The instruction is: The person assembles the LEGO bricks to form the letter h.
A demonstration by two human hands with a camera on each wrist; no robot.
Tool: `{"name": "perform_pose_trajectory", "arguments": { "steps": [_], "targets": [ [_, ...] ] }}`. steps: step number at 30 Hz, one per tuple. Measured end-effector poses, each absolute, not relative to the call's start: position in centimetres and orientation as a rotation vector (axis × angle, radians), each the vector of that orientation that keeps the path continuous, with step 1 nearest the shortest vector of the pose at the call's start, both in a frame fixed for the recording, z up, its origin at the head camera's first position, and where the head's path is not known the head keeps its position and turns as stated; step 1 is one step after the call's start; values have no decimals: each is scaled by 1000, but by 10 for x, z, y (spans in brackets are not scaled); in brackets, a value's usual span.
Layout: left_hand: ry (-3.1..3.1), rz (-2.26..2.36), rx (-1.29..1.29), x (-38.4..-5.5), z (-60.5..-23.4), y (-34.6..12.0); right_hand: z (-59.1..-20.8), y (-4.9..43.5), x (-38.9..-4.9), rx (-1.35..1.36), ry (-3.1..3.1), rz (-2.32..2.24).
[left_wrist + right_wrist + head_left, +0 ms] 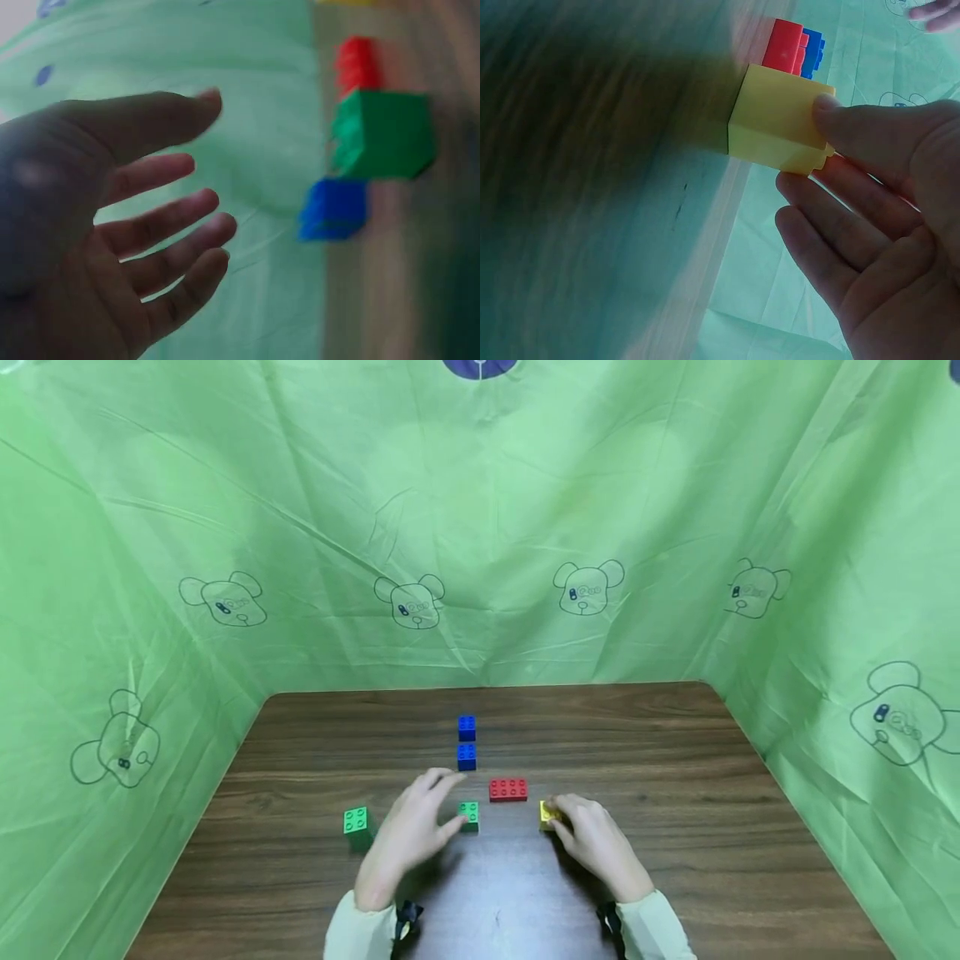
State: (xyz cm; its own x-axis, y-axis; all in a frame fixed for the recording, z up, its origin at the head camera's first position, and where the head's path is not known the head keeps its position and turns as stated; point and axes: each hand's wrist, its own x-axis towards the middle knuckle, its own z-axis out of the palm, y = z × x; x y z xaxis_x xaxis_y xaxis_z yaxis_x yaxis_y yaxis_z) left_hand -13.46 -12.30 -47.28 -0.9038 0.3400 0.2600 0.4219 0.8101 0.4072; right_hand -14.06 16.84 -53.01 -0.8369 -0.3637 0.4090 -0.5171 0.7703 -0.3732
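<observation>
At lower centre I see the right hand [595,837] pinching the yellow brick [545,817] shallowly, risking slippage, and the empty left hand [412,827], whose thumb could bump the green brick [470,813].

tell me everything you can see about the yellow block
The yellow block is boxy, with smooth, plain sides and small raised studs on top; it looks like plastic. It stands upright, studs up, and appears to rest on the dark wood-look table, to the right of the red brick and apart from it. The right hand pinches it near its studded end, covering part of it in the head view, so its full stud count cannot be told.
</observation>
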Motion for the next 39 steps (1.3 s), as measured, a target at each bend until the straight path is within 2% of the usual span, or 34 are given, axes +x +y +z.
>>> {"name": "perform_pose_trajectory", "arguments": {
  "steps": [6, 11, 26, 39],
  "targets": [
    [-2946, -670, -586, -139, -510, -99, -531, 170, -141, 678, -2652, 712],
    [-2923, -657, -556, -141, -523, -96, -529, 171, -141, 666, -2694, 727],
    [-2939, -717, -572, -140, -525, -97, -531, 172, -143, 685, -2676, 731],
    [-2832, -732, -781, -93, -510, -77, -528, 170, -143, 658, -2718, 752]
  ]
}}
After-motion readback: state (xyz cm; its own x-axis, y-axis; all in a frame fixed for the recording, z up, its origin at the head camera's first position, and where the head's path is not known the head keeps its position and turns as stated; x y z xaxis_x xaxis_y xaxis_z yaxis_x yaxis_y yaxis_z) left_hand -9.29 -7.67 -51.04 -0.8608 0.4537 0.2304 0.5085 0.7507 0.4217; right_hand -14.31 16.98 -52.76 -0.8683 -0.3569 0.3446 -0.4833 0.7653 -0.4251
